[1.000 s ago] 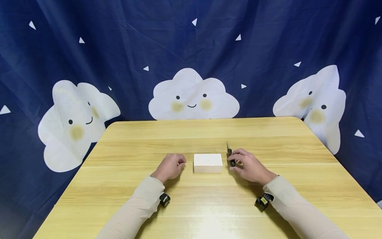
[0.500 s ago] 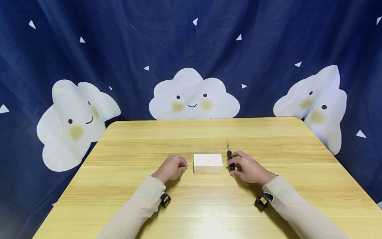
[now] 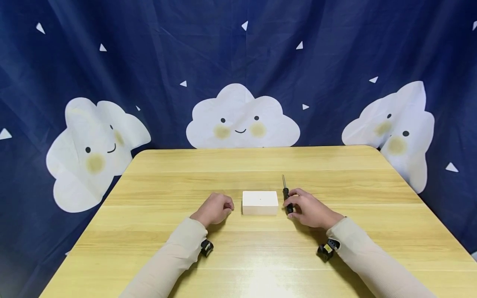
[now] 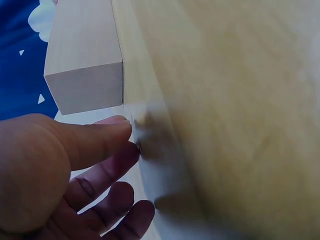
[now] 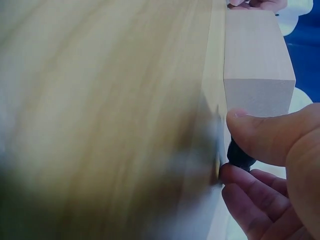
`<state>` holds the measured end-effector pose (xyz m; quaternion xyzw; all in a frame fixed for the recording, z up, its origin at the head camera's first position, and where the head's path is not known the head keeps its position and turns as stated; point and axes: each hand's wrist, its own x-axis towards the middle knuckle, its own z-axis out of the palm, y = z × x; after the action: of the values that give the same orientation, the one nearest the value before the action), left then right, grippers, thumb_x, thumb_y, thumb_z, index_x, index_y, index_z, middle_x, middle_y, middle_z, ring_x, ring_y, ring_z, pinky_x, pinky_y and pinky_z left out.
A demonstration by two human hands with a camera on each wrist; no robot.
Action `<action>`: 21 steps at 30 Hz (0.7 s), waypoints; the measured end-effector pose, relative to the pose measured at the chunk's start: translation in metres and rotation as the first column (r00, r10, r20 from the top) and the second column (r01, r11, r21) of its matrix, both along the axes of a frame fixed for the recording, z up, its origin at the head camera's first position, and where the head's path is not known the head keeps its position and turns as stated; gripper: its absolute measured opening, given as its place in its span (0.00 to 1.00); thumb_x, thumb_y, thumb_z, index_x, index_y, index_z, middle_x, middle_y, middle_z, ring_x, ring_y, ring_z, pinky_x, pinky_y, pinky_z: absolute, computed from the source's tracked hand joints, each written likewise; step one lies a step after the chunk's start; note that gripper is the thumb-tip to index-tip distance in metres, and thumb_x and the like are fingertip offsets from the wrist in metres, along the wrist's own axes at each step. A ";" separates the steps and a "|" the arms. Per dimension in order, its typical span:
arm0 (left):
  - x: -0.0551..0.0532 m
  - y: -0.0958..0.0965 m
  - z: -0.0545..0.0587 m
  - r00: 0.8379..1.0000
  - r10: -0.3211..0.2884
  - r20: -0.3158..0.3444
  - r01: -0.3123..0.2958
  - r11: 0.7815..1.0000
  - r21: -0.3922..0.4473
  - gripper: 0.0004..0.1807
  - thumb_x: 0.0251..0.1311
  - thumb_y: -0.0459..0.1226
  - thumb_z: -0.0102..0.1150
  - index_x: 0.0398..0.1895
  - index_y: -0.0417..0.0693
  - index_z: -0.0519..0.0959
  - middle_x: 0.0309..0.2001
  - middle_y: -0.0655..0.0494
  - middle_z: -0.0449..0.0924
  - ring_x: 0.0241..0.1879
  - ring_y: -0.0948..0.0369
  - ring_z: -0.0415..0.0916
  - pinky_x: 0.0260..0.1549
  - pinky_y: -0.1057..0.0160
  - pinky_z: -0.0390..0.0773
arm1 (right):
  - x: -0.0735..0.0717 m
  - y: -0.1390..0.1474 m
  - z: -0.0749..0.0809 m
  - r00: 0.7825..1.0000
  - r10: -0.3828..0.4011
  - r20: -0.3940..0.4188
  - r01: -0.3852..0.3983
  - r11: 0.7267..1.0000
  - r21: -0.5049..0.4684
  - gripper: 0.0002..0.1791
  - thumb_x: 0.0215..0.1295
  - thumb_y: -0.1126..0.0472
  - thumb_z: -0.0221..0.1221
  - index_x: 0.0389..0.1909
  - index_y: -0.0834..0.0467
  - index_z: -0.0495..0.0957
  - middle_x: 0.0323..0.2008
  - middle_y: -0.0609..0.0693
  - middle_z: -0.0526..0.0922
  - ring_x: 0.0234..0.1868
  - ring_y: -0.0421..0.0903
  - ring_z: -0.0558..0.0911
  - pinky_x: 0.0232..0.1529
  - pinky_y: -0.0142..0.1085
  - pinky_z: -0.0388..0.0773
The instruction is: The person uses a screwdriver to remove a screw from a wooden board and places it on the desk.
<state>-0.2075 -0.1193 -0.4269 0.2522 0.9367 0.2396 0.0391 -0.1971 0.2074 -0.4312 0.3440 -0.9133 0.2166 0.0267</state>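
Note:
A pale rectangular block (image 3: 259,203) with a tiny dark dot on its top lies on the table between both hands. Just right of it is a screwdriver (image 3: 286,193) with a black handle and a thin metal shaft pointing away from me. My right hand (image 3: 312,209) pinches its handle between thumb and fingers; the handle's butt end (image 5: 240,156) shows in the right wrist view. Left of the block, my left hand (image 3: 214,209) rests at the table with fingers loosely curled around nothing. In the left wrist view its fingertips (image 4: 131,150) are close to the block's near end.
The wooden table (image 3: 238,248) reaches back to a dark blue curtain (image 3: 238,49) printed with white clouds and small triangles. Each wrist carries a small black camera, one on the left wrist (image 3: 206,247) and one on the right wrist (image 3: 328,250).
The screwdriver's handle has slid slightly toward me and the shaft has straightened a little, with my right fingers now closer around it. The left hand has shifted slightly right. The block stays put.

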 end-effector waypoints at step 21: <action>0.002 -0.001 0.001 0.998 0.014 0.060 -0.014 1.000 -0.007 0.03 0.58 0.29 0.63 0.31 0.45 0.82 0.27 0.59 0.76 0.31 0.60 0.72 0.35 0.61 0.76 | 0.001 -0.001 0.001 0.999 0.003 0.032 -0.003 1.000 -0.002 0.14 0.58 0.62 0.69 0.45 0.58 0.81 0.54 0.63 0.74 0.53 0.59 0.77 0.51 0.49 0.78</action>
<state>-0.2051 -0.1203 -0.4254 0.2381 0.9377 0.2441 0.0663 -0.1964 0.2068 -0.4306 0.3419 -0.9128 0.2229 0.0121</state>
